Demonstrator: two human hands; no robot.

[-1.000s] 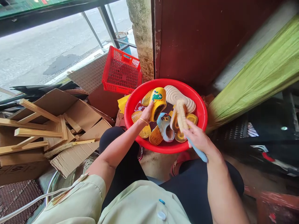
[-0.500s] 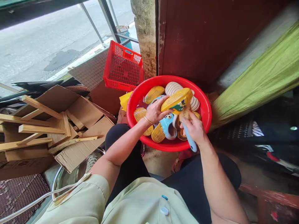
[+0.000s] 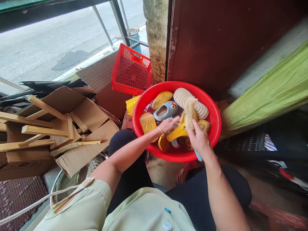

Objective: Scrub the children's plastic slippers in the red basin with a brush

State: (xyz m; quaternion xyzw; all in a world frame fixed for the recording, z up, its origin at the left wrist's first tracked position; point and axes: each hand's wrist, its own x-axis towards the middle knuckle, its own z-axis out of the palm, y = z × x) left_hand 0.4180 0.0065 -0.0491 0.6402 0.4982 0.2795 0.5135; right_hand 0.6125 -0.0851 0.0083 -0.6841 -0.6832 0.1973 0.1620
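Observation:
A scrubbing brush [image 3: 189, 112] with pale bristles and a blue handle is in my right hand [image 3: 200, 138], closed around it, bristles upward. My left hand [image 3: 169, 125] is over the red basin [image 3: 215, 141], fingers stretched out and slightly blurred. Just below it lies a yellow slipper [image 3: 176, 132], partly covered by my hands; any touch there is unclear. Also in the basin are a blue clog [image 3: 171, 107], a yellow-soled shoe [image 3: 161, 100], a cream-soled shoe [image 3: 183, 96] and several other shoes, some hidden under my hands.
Behind the basin stands a red plastic crate [image 3: 131, 85]. Cardboard [image 3: 90, 149] and a wooden frame [image 3: 48, 130] lie at the left, above a metal bowl [image 3: 54, 186]. A brown door [image 3: 204, 41] rises behind; green cloth [image 3: 260, 93] hangs at the right.
The yellow slipper has left my left hand's grip and sits lower in the basin. My left hand has opened and moved down; the brush has turned bristles up, off the slipper.

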